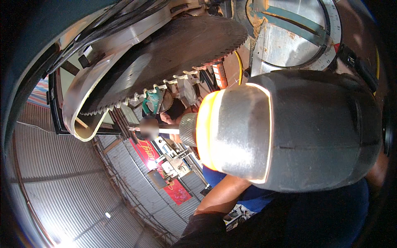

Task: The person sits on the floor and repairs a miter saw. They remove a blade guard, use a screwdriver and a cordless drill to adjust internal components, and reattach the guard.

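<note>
A black and grey power drill (314,132) fills the right half of the head view, very close up. Its knurled chuck (188,129) points left, with a pale shank (167,130) in front; a glowing ring circles its nose. From the lower edge rises my left forearm (223,192) in a dark sleeve, and the drill body hides the hand. A strip of skin of my right arm or hand (377,171) shows beside the drill's rear; its fingers and the drill's handle are out of sight. Beyond the drill hangs a large toothed saw blade (165,62).
A curved metal guard (82,120) borders the blade, with dark cables (107,29) above. At the upper right lies a round saw table (289,41) with an angle scale. Further off are a green-handled saw (154,100), a yellow cable (240,68) and another person's hand (166,118).
</note>
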The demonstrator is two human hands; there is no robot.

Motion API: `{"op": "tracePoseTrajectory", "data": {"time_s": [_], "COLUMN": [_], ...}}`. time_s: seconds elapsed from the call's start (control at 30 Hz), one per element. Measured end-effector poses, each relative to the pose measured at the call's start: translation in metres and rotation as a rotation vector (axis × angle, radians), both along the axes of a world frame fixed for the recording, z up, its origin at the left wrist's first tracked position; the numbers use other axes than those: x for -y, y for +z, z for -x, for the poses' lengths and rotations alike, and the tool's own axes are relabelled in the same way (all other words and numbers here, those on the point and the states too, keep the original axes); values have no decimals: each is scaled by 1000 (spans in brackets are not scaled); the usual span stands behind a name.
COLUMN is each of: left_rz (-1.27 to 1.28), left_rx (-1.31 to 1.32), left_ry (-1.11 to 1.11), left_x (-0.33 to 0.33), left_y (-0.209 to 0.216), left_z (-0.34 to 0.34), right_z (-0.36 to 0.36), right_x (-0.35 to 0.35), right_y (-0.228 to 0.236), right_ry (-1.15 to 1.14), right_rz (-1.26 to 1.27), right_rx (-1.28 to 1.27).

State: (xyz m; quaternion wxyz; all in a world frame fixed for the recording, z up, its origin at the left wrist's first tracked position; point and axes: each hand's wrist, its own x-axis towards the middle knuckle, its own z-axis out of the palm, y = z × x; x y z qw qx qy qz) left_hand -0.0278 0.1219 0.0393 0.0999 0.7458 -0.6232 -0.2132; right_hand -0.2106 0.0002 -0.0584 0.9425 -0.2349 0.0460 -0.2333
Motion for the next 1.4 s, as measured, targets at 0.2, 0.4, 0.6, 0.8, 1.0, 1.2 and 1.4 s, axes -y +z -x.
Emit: {"op": "tracePoseTrajectory", "data": {"time_s": [0.2,0.4,0.6,0.8,1.0,1.2,1.4], "left_rz": [-29,-151,-375,-338,5,-98,137], "left_rx": [-36,-118,-243,-434,-1002,-913,-890], "left_ry": [5,1,-126,261,439,618,650], "left_x": [-5,-5,8,-8,-52,-110,-128], "left_y": [0,7,19,-18,-58,-85,-107], "left_z": [-4,-16,-36,-49,-94,-181,-207], "right_z": [-1,-2,-25,-61,-84,-143,-192], "right_x": [-2,-8,-33,-43,-6,50,59], "right_y": [-2,-6,2,6,33,69,95], "right_ry": [5,34,-38,290,422,-261,-587], "right_rz": [11,73,153,-16,857,645,637], "right_rx": [-25,-121,-402,-195,-516,-716,-914]}}
